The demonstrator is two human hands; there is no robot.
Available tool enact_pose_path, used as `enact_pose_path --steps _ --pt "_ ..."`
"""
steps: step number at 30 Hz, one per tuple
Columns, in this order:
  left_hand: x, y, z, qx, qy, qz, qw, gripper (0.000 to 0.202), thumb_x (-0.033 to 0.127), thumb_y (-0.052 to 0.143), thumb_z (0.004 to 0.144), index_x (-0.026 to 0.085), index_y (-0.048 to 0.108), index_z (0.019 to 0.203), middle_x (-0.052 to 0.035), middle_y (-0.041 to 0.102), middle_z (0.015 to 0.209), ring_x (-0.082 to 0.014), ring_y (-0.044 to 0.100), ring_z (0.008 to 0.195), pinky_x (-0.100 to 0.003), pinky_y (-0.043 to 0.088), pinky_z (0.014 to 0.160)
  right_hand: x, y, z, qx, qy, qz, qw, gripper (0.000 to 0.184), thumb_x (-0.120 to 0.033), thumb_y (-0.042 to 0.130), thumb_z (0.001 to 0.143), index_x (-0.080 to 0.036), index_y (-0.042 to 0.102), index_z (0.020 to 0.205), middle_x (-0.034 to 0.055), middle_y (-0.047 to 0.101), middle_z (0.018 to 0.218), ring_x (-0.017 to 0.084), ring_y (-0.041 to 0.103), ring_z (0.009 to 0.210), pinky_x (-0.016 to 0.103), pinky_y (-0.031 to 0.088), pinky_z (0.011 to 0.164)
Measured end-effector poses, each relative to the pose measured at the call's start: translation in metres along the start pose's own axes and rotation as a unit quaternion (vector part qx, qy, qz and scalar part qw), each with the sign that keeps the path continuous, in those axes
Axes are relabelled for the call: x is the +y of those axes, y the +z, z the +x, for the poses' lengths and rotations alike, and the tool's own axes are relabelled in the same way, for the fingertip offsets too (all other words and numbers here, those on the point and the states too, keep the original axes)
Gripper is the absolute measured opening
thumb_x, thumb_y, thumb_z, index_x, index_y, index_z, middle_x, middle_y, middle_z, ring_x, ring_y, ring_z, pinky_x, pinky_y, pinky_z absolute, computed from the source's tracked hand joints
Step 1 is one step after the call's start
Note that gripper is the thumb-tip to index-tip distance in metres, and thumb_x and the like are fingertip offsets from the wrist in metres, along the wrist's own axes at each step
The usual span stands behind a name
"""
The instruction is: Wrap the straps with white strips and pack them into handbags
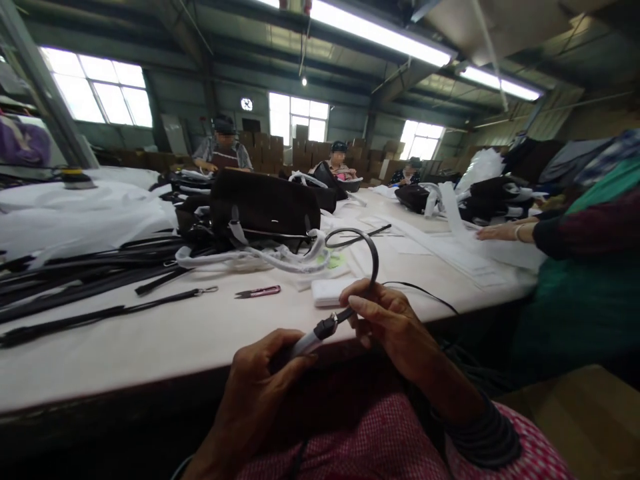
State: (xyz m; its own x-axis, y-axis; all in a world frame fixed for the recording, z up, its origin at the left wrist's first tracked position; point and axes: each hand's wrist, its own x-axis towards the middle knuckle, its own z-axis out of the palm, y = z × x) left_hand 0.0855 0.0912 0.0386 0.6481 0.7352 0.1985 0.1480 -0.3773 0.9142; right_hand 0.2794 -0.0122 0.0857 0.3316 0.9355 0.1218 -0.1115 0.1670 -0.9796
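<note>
A dark strap (374, 257) curls up in a loop above my hands, with a metal buckle (333, 320) and a keeper near its lower end. My left hand (273, 367) is closed round the pale, wrapped part (306, 343) of the strap, just below the buckle. On the other side of the buckle, my right hand (385, 317) pinches the dark strap between thumb and fingers. Both hands are over the table's front edge. Behind them a white folded pad (327, 292) lies on the table, and pink-handled thread snips (258, 292) lie to its left.
A black handbag (265, 207) stands on the white table (190, 333), with white-wrapped handles before it. Several black straps (90, 267) lie at left, one with a metal clasp (207, 289). A co-worker's hand (500, 231) rests on white sheets at right. Other people sit across the table.
</note>
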Motion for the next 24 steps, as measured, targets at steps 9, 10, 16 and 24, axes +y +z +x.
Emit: enact_pose_path --steps 9,10,16,24 --pt "-0.025 0.016 -0.007 -0.072 -0.151 -0.248 0.954 0.032 0.042 0.086 0.071 0.018 0.078 0.091 -0.0001 0.069 0.071 -0.0145 0.057 0.065 -0.022 0.043 0.060 0.004 -0.004 0.008 -0.040 0.043 -0.066 0.996 0.014 -0.027 0.068 0.086 -0.015 0.068 0.093 0.0024 0.071 0.068 0.009 0.058 0.049 0.020 0.045 0.051" --pt "-0.027 0.019 -0.008 -0.078 -0.160 -0.277 0.944 0.033 0.041 0.087 0.070 0.017 0.078 0.090 -0.0002 0.068 0.070 -0.0136 0.056 0.063 -0.022 0.043 0.060 0.004 -0.004 0.008 -0.046 0.046 -0.069 0.996 0.013 -0.026 0.068 0.086 -0.015 0.068 0.093 0.0022 0.071 0.068 0.010 0.060 0.051 0.021 0.047 0.053" --pt "-0.023 0.023 -0.004 -0.114 -0.149 -0.347 0.919 0.028 0.034 0.089 0.069 0.015 0.078 0.087 -0.0012 0.069 0.073 -0.0112 0.056 0.064 -0.020 0.042 0.061 0.001 0.001 0.008 -0.062 0.054 -0.045 0.996 0.012 -0.023 0.066 0.085 -0.016 0.069 0.094 0.0015 0.071 0.068 0.012 0.063 0.055 0.023 0.050 0.056" --pt "-0.021 0.013 -0.008 -0.160 -0.148 -0.342 0.914 0.027 0.035 0.086 0.073 0.016 0.079 0.091 -0.0033 0.074 0.083 -0.0141 0.061 0.071 -0.022 0.047 0.067 -0.005 -0.002 0.009 -0.109 0.057 -0.086 0.989 0.010 -0.020 0.063 0.086 -0.016 0.068 0.095 0.0009 0.070 0.071 0.011 0.062 0.059 0.021 0.048 0.057"
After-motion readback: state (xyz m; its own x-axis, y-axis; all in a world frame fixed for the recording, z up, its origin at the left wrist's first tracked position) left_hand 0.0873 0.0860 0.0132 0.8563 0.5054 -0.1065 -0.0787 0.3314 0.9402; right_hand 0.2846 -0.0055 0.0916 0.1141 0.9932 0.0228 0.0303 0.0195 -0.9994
